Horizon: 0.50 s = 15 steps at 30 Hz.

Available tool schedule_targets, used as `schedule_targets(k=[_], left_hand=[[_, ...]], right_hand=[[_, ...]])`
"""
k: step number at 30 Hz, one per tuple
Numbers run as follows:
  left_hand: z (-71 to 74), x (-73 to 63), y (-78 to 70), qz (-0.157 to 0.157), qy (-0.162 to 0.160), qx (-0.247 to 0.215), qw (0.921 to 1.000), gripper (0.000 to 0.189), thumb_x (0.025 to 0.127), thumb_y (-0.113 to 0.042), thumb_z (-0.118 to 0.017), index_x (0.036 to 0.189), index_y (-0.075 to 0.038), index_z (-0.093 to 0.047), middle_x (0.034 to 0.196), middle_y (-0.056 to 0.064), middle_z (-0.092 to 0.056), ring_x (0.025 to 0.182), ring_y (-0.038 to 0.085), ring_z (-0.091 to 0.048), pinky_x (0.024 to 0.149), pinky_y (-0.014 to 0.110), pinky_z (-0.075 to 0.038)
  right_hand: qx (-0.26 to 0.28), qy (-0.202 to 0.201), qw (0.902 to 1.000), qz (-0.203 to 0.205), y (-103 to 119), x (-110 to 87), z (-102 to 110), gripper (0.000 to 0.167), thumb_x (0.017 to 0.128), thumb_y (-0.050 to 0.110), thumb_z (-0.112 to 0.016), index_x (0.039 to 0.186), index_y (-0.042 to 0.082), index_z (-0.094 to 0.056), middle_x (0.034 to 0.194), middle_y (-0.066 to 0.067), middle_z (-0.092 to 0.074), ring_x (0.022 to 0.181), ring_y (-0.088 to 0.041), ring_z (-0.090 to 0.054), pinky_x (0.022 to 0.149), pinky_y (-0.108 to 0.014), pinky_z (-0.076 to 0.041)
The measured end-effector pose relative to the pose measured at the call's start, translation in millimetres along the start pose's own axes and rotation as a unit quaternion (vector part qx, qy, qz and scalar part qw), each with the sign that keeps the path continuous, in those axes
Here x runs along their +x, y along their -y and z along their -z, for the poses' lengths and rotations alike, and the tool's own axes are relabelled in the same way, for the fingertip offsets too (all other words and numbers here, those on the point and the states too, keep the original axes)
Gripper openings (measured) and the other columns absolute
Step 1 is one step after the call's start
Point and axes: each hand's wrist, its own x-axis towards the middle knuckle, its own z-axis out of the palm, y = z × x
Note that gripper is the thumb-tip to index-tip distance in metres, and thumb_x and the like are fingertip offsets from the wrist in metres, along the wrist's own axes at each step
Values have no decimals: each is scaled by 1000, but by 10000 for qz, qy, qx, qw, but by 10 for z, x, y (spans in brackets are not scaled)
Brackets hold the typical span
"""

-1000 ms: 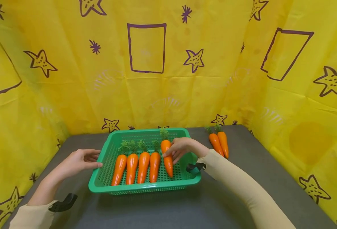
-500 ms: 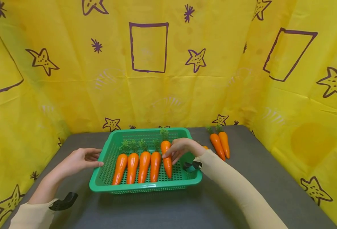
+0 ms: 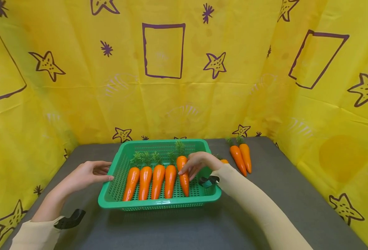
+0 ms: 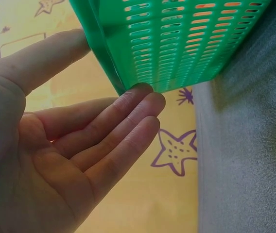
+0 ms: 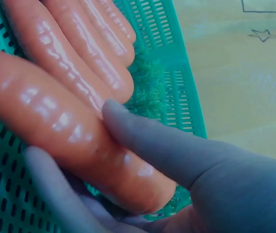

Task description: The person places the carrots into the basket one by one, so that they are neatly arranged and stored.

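Note:
A green plastic basket (image 3: 159, 204) stands on the grey table with several orange carrots lying side by side in it, leafy tops toward the back. My right hand (image 3: 197, 166) pinches the rightmost carrot (image 3: 183, 170) between thumb and fingers inside the basket. The right wrist view shows the thumb on top of this carrot (image 5: 70, 131) and the fingers under it, by its thick end. My left hand (image 3: 87, 175) is at the basket's left side. In the left wrist view its fairly straight fingers and thumb touch the rim (image 4: 99, 53) and do not wrap round it.
Two more carrots (image 3: 245, 158) lie on the table (image 3: 283, 187) right of the basket. Another carrot (image 3: 224, 161) is mostly hidden behind my right forearm. A yellow patterned cloth (image 3: 184, 104) hangs around the back and sides.
The carrot in my right hand has come down slightly toward the basket floor. My right forearm has shifted a little, baring part of a carrot behind it. The left hand stays at the rim.

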Motion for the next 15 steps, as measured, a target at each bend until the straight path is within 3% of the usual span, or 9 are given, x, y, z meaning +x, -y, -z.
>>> schedule_targets(k=[6,9,12,15], left_hand=[[0,-3,-1,10,7,-23,10000,68,83,-39,-72,130,5,-53,112,16,-67,97,27,-66,72,32,-53],[2,3,-1,18,13,-68,10000,68,83,-39,-72,130,5,-52,112,17,-67,97,27,-65,73,34,-54],[2,6,1,39,18,-100,9999,68,83,-39,-72,130,6,-52,113,17,-66,97,27,-65,74,35,-54],[2,6,4,49,16,-101,9999,68,83,-39,-72,130,5,-52,113,18,-66,97,27,-65,74,36,-54]], right_hand=[[-168,260,9994,-139,-34,35,10,21,86,14,-71,97,-4,-70,96,-20,-70,80,-24,-72,79,-34,-56],[-168,247,9994,-158,-44,51,14,29,87,15,-69,107,-7,-67,97,-22,-71,84,-26,-72,79,-35,-56],[35,150,9996,-216,-47,63,17,54,89,16,-67,132,-10,-46,102,-25,-68,87,-30,-71,79,-36,-56],[240,108,9992,-285,-48,69,16,73,90,17,-66,145,-7,-24,107,-26,-65,88,-32,-70,79,-37,-56]])
